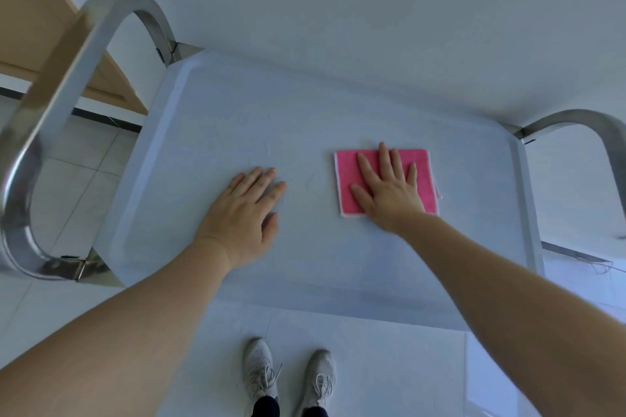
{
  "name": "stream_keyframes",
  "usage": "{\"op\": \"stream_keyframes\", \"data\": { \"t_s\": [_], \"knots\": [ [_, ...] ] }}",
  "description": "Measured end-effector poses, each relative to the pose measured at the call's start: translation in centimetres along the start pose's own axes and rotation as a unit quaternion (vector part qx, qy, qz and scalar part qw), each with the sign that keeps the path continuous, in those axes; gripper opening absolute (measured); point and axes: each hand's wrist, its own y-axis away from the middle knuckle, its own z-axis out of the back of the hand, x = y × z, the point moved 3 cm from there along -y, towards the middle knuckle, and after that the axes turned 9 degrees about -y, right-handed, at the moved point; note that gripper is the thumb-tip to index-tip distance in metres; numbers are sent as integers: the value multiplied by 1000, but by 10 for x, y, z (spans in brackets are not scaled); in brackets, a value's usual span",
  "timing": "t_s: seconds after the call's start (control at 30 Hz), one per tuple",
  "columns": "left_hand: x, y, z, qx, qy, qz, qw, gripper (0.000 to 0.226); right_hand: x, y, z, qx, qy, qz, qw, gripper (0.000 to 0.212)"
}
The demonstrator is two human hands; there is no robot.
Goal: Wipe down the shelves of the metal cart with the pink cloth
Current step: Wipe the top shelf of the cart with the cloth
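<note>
We see soft, even daylight with faint shadows under the palms. Glare streaks the left handle (37,132), which looks motion-blurred; wide-angle distortion bends the edges.

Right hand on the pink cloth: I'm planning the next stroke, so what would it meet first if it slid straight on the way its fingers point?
Probably bare shelf top, then its raised far rim; nothing else shows there.

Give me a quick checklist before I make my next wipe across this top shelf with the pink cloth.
1. Right hand flat on the pink cloth: ok.
2. Cloth lying flat on the top shelf: ok.
3. Left hand steadying the shelf, off the cloth: ok.
4. Wiping path free of objects: ok.
5. Lower shelves wiped: cannot tell, hidden.
6. Cart handle clear of both arms: ok.
</note>
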Motion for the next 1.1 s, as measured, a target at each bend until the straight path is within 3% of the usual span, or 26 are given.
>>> {"op": "stream_keyframes", "data": {
  "t_s": [0.27, 0.5, 0.77, 1.1],
  "knots": [
    [2, 3, -5, 0, -8, 8, 1000, 58, -14, -90, 37, -13, -21, -43, 999, 66],
    [1, 3, -3, -13, -5, 13, 1000, 56, -5, -102, 40, -46, -8, -52, 998, 67],
    [1, 4, -4, -12, -7, 12, 1000, 59, 26, -63, 20, -28, 12, 47, 998, 68],
    [2, 5, -3, -34, 21, 1, 999, 58, 62, 40, -17, -8, 18, 57, 998, 70]
  ]
}}
